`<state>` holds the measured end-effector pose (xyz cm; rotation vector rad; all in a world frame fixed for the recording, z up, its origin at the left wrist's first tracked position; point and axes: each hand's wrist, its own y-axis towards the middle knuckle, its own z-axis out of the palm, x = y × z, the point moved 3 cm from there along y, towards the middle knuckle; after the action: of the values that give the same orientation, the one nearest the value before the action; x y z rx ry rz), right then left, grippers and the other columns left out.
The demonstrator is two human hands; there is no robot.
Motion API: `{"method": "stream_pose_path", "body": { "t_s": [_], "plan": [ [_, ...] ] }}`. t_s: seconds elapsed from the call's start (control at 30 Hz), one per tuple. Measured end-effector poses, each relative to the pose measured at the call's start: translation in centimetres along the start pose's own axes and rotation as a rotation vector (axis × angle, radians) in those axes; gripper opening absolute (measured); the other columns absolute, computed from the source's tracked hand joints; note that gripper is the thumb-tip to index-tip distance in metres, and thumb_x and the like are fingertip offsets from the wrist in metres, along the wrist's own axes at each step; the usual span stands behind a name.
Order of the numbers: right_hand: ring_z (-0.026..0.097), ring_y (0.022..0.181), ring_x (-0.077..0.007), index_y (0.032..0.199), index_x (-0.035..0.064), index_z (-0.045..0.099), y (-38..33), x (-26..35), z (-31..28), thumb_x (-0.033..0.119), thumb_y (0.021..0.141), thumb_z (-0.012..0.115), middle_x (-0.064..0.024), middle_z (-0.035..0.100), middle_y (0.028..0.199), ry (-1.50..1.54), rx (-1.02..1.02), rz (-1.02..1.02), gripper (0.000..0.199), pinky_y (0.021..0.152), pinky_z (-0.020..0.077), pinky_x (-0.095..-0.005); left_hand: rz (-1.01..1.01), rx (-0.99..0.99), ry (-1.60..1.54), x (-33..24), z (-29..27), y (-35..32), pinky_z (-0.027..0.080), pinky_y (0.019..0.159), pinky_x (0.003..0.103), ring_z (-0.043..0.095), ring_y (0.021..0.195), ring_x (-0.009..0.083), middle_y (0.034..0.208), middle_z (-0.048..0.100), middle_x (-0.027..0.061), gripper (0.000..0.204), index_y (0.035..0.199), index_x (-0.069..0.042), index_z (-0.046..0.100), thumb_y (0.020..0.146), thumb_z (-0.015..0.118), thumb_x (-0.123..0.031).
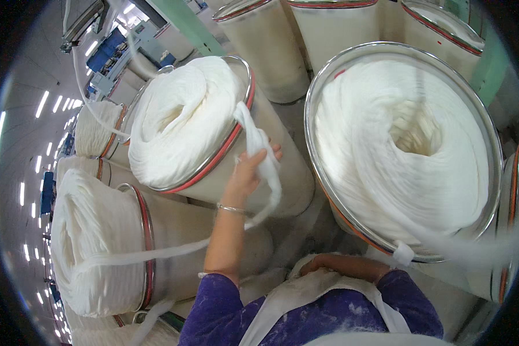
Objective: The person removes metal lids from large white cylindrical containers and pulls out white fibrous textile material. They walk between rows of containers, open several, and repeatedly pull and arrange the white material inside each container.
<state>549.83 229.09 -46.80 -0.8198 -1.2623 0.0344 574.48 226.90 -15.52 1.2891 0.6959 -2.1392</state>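
Note:
My left hand (pixel 249 168) is closed round a thick white fibre sliver (pixel 269 179). One end of it stands up past my thumb towards the rim of a tilted-looking can (pixel 282 150). From my hand the strand loops under my wrist and runs left to the coiled sliver (pixel 89 242) in the lower left can. Beyond my hand, white coils (pixel 181 115) heap above the red-banded rim. My right forearm (pixel 352 265) bends across the front of my apron (pixel 317 288); the right hand (pixel 312 266) is near some white fibre, its fingers hidden.
At right stands a large can with a metal rim (pixel 308 115), full of coiled sliver (pixel 357 144); a blurred strand (pixel 467 248) crosses its near edge. More cans (pixel 334 29) stand behind. Green posts (pixel 184 23) rise at the back. Strands hang from a metal guide (pixel 69 43) upper left.

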Motion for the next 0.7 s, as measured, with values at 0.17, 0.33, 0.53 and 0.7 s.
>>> {"method": "stream_pose_path", "body": {
  "t_s": [0.17, 0.33, 0.53, 0.7],
  "plan": [
    [0.045, 0.119, -0.0274, 0.127, 0.0100, 0.049, 2.1, -0.4, -1.4, 0.037, 0.093, 0.048, -0.0110, 0.046, 0.132, -0.095, -0.019, 0.084, 0.044, 0.098, 0.0364, -0.0432, -0.065, 0.033, 0.045, 0.1, -0.9, 0.6, 0.048, 0.094, 0.039, 0.058, 0.109, 0.0270, 0.118, 0.060, 0.0170, 0.038, 0.125, 0.001, 0.047, 0.091, 0.056, -0.012],
    [0.042, 0.123, -0.0280, 0.132, 0.0123, 0.045, 4.9, -1.2, -3.5, 0.035, 0.093, 0.047, -0.0096, 0.042, 0.137, -0.265, -0.014, 0.230, 0.045, 0.100, 0.0347, -0.0452, -0.097, 0.148, -0.066, 0.6, -1.2, 1.2, 0.049, 0.091, 0.037, 0.059, 0.107, 0.0251, 0.119, 0.059, 0.0168, 0.036, 0.124, 0.001, 0.048, 0.092, 0.054, -0.013],
    [0.038, 0.128, -0.0287, 0.137, 0.0151, 0.040, 8.8, -1.8, -5.9, 0.032, 0.093, 0.047, -0.0079, 0.037, 0.143, -0.561, 0.048, 0.439, 0.047, 0.102, 0.0327, -0.0477, -0.094, 0.290, -0.053, 0.5, -1.3, 0.8, 0.049, 0.091, 0.038, 0.060, 0.102, 0.0244, 0.118, 0.059, 0.0160, 0.035, 0.124, 0.000, 0.047, 0.092, 0.053, -0.012],
    [0.039, 0.126, -0.0295, 0.135, 0.0157, 0.042, 8.8, -1.6, -7.0, 0.029, 0.094, 0.046, -0.0076, 0.039, 0.140, -0.642, -0.193, 0.491, 0.044, 0.101, 0.0336, -0.0481, -0.131, 0.264, -0.170, 0.2, -1.9, 1.0, 0.048, 0.092, 0.040, 0.059, 0.104, 0.0278, 0.116, 0.057, 0.0183, 0.052, 0.133, -0.005, 0.033, 0.089, 0.058, -0.013]
  ]
}}
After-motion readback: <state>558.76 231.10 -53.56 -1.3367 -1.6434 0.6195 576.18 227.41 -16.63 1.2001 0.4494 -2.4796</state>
